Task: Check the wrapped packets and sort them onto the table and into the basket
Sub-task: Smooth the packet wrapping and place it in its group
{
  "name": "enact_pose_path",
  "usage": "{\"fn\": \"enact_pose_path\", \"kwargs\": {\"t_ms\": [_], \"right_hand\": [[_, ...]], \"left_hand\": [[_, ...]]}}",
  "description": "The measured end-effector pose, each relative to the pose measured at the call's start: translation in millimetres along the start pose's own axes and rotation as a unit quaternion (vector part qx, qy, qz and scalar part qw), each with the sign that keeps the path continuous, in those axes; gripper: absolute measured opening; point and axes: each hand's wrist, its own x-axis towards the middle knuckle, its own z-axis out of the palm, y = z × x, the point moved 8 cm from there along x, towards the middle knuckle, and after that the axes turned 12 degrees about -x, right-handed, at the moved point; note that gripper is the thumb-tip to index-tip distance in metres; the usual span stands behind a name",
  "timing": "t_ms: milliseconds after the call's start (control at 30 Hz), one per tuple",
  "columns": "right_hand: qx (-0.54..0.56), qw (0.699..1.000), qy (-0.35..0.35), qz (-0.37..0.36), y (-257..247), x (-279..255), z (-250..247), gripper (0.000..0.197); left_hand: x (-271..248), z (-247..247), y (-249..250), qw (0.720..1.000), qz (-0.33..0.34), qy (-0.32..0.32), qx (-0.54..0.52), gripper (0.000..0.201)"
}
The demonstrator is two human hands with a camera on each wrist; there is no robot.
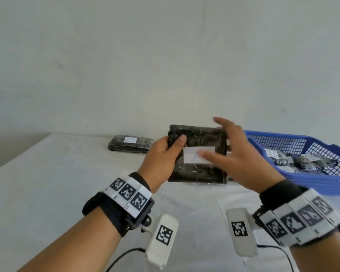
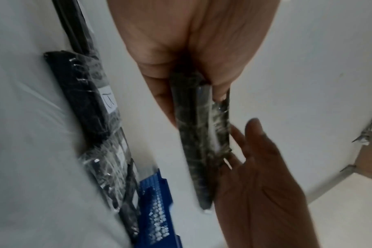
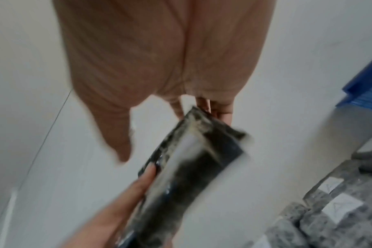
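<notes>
Head view: left hand (image 1: 161, 154) grips the left edge of a dark wrapped packet (image 1: 200, 152), thumb on its front face, packet held up off the tabletop (image 1: 57, 183) with its white label (image 1: 196, 155) facing the camera. Right hand (image 1: 234, 152) is spread loose at the packet's right edge, fingers straight, thumb in front of the label; contact with the wrap cannot be told. Beyond the left hand, a second packet (image 1: 130, 144) lies flat on the tabletop, label up, well apart. Just right of the right hand sits a blue basket (image 1: 322, 142) with several wrapped packets (image 1: 302, 161) inside.

Left wrist view: left hand (image 2: 191, 55) pinches the held packet (image 2: 202, 137) edge-on, thumb one side, fingers the other. Right hand (image 2: 263, 176) is flat and relaxed against or just beside the packet's far side. To the left, the second packet (image 2: 83, 94) lies on the tabletop, basket (image 2: 157, 209) corner beyond it.

Right wrist view: blurred. Right hand (image 3: 159, 63) spread, fingers straight, beside the held packet (image 3: 191, 167); left hand's fingers (image 3: 138, 184) clamp its lower edge. Basket packets (image 3: 329, 214) at lower right.
</notes>
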Motion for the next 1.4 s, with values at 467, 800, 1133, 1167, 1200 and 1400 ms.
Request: {"fn": "enact_pose_path", "kwargs": {"t_ms": [467,800,1133,1167,1200,1400], "right_hand": [[0.18,0.953,0.244,0.014,14,-77,-73,0.05],[0.211,0.929,0.296,0.073,25,-79,-71,0.05],[0.324,0.933,0.133,0.082,61,-74,-68,0.038],[0.338,0.924,0.152,0.098,72,-77,-77,0.034],[0.35,0.914,0.169,0.119,89,-78,-85,0.027],[0.443,0.834,0.177,0.279,192,-88,-120,0.022]], "left_hand": [[-56,80,77,0.988,0.151,-0.025,-0.011,0.059],[-66,102,83,0.979,0.195,-0.051,0.039,0.039],[-32,100,37,0.995,0.011,-0.044,-0.084,0.033],[-30,109,34,0.994,-0.013,-0.063,-0.087,0.034],[-28,119,32,0.992,-0.031,-0.086,-0.091,0.034],[-17,191,27,0.973,-0.076,-0.2,-0.084,0.031]]}}
